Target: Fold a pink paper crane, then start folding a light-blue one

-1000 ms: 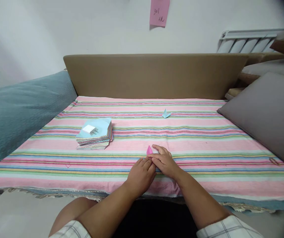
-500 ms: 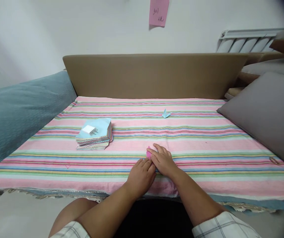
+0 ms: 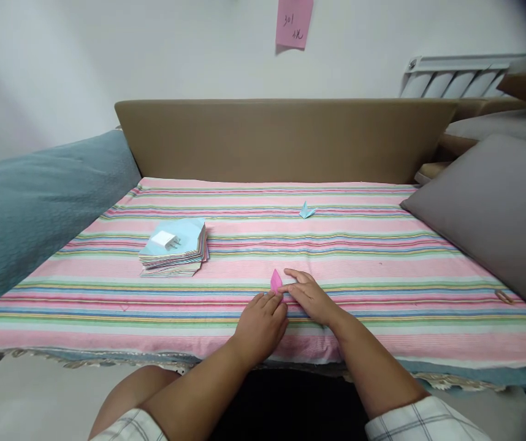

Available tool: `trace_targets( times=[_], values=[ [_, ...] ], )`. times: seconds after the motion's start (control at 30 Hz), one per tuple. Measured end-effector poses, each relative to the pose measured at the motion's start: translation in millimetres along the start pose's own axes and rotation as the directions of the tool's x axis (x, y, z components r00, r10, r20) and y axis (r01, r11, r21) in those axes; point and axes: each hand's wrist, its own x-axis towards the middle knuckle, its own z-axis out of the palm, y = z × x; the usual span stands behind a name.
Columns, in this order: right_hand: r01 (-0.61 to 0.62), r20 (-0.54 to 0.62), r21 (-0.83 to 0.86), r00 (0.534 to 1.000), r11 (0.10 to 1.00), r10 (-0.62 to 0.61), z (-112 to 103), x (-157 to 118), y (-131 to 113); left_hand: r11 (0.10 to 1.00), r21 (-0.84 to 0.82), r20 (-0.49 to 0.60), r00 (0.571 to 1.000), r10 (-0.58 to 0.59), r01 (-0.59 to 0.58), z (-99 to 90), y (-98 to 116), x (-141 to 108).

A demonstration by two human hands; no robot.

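A small folded pink paper [image 3: 276, 280] lies on the striped bedsheet [image 3: 382, 263] near its front edge, its pointed tip showing above my fingers. My left hand [image 3: 260, 324] rests knuckles up just below it, fingertips pressing its lower part. My right hand [image 3: 309, 297] lies flat beside it on the right, fingers stretched toward the paper and touching its edge. Most of the pink paper is hidden under both hands.
A stack of coloured paper squares [image 3: 175, 250] with a white charger plug [image 3: 165, 239] on top sits at the left. A small folded blue paper [image 3: 307, 211] lies farther back. Grey pillow [image 3: 493, 208] at right, teal blanket [image 3: 37, 202] at left, brown headboard [image 3: 285, 138] behind.
My right hand slid over the pink paper toward the left, then drew back to the right, uncovering the paper's tip again. My left hand stayed in place.
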Motion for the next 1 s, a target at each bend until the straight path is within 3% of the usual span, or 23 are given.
trace_targets(
  times=[0.27,0.43,0.63,1.0],
  values=[
    [-0.112,-0.072,-0.113,0.992,0.987,0.105,9,7,4,1.0,-0.001,-0.003,1.0,-0.005,0.005,-0.5,0,-1],
    [-0.113,-0.087,-0.111,0.991,0.987,0.103,8,6,1,1.0,-0.007,-0.004,1.0,-0.009,0.008,-1.7,0,0],
    [-0.045,-0.001,-0.1,0.999,0.994,0.045,5,3,-4,1.0,-0.004,-0.024,1.0,-0.004,0.003,-0.3,0,0],
    [-0.18,-0.024,-0.171,0.984,0.969,0.178,12,11,-9,1.0,0.018,-0.016,1.0,-0.008,0.009,1.9,0,-2]
  ],
)
